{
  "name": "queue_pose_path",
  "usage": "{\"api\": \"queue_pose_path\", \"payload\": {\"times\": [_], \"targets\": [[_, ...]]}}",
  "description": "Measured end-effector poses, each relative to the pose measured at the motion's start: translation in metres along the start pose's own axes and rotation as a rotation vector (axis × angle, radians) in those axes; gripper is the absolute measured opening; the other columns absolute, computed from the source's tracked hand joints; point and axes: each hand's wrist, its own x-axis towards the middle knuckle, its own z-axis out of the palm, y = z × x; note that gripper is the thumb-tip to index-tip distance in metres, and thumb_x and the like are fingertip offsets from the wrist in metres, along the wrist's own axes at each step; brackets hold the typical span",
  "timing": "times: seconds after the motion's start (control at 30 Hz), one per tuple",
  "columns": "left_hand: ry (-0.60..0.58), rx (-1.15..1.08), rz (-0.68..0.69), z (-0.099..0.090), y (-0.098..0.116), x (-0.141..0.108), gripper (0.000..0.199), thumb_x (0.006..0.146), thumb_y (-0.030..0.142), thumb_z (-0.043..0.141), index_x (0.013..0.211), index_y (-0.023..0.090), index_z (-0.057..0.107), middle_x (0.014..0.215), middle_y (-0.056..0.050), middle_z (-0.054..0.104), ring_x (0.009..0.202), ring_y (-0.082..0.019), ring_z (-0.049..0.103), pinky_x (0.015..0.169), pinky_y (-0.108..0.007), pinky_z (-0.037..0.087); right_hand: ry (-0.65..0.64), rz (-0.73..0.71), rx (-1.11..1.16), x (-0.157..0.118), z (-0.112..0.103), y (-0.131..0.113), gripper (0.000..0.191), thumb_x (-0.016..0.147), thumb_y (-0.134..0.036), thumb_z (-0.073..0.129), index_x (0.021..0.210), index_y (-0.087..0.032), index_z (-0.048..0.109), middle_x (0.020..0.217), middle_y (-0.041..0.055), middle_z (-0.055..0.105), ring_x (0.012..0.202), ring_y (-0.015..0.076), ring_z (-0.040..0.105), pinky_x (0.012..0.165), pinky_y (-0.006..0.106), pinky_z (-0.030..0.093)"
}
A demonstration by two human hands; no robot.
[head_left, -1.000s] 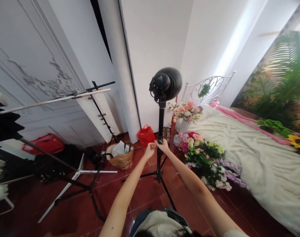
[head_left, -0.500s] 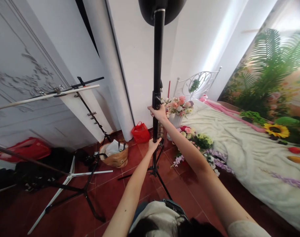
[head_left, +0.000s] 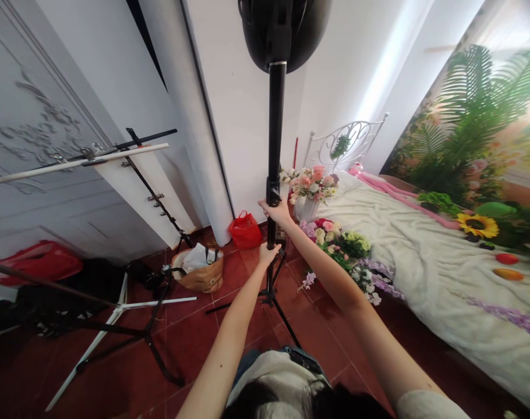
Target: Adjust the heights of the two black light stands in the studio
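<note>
A black light stand rises upright in front of me, its tripod legs spread on the floor. On its top sits a black rounded lamp head, cut off by the upper edge of the view. My left hand is wrapped round the lower part of the pole, close to the lower collar. Higher up, my right hand grips the pole just under the upper collar, thumb stretched out to the left. Some of the fingers of both hands are hidden behind the pole.
Left stand a backdrop frame with a white pole and clips, a white tripod and a woven basket. A red bag lies by the wall. Right are artificial flowers and a bed with a cream blanket.
The lamp head and upper pole have come down, so more of the lamp shows. My right hand has gone lower with the upper collar, nearer my left hand, which stays on the lower pole.
</note>
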Motion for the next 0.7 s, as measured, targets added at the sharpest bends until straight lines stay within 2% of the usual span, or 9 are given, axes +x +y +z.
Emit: {"api": "queue_pose_path", "payload": {"times": [0.13,0.23,0.33,0.43,0.53,0.6,0.7], "targets": [[-0.014,-0.076,-0.030,0.002,-0.004,0.002,0.029,0.060,0.040,0.069,0.055,0.016,0.054,0.052,0.000,0.056,0.046,-0.010,0.051,0.046,-0.022,0.039,-0.010,0.011,-0.048,-0.001,0.000,0.004,0.029,0.069,-0.040,0.065,0.059,-0.017,0.051,0.044,-0.0058,0.046,0.043,0.0078,0.044,0.046,0.021,0.038],[-0.015,-0.109,-0.057,0.005,-0.004,0.004,0.024,0.059,0.035,0.067,0.054,0.016,0.053,0.050,0.002,0.053,0.044,-0.009,0.048,0.044,-0.021,0.036,-0.038,0.019,-0.067,0.000,-0.002,-0.002,0.034,0.070,-0.045,0.066,0.059,-0.017,0.052,0.046,-0.0041,0.049,0.045,0.0090,0.047,0.048,0.022,0.040],[0.013,-0.106,-0.061,0.007,-0.004,0.005,0.020,0.059,0.029,0.064,0.051,0.017,0.051,0.048,0.003,0.050,0.043,-0.008,0.045,0.044,-0.020,0.033,-0.140,-0.003,-0.085,-0.001,-0.012,-0.011,0.037,0.072,-0.049,0.066,0.062,-0.015,0.055,0.053,-0.0010,0.054,0.052,0.0109,0.053,0.054,0.024,0.045],[0.040,-0.100,-0.065,0.009,-0.003,0.005,0.017,0.058,0.026,0.062,0.050,0.017,0.050,0.048,0.003,0.050,0.044,-0.008,0.045,0.044,-0.020,0.032,-0.294,-0.067,-0.074,-0.007,-0.034,-0.003,0.038,0.069,-0.048,0.070,0.082,-0.014,0.060,0.077,0.0033,0.064,0.071,0.0142,0.061,0.066,0.026,0.051],[0.058,-0.096,-0.075,0.009,-0.002,0.003,0.015,0.058,0.025,0.061,0.051,0.016,0.051,0.049,0.002,0.051,0.044,-0.008,0.046,0.044,-0.020,0.032,-0.452,-0.018,-0.024,-0.027,-0.062,0.039,0.054,0.067,-0.043,0.074,0.110,-0.018,0.055,0.106,0.0064,0.064,0.088,0.0156,0.062,0.075,0.029,0.054],[0.062,-0.105,-0.087,0.008,-0.001,0.002,0.014,0.058,0.025,0.061,0.053,0.016,0.052,0.050,0.001,0.052,0.044,-0.009,0.046,0.043,-0.020,0.033,-0.513,0.077,-0.029,-0.051,-0.078,0.084,0.048,0.072,-0.039,0.070,0.112,-0.018,0.055,0.112,0.0081,0.063,0.090,0.0158,0.063,0.081,0.032,0.054],[0.054,-0.117,-0.091,0.008,0.000,0.001,0.014,0.058,0.026,0.061,0.055,0.016,0.053,0.050,0.001,0.052,0.043,-0.009,0.047,0.043,-0.020,0.033,-0.490,0.205,-0.102,-0.094,-0.090,0.155,0.036,0.075,-0.028,0.062,0.109,-0.017,0.059,0.116,0.0109,0.063,0.098,0.0193,0.064,0.089,0.038,0.052]]}}
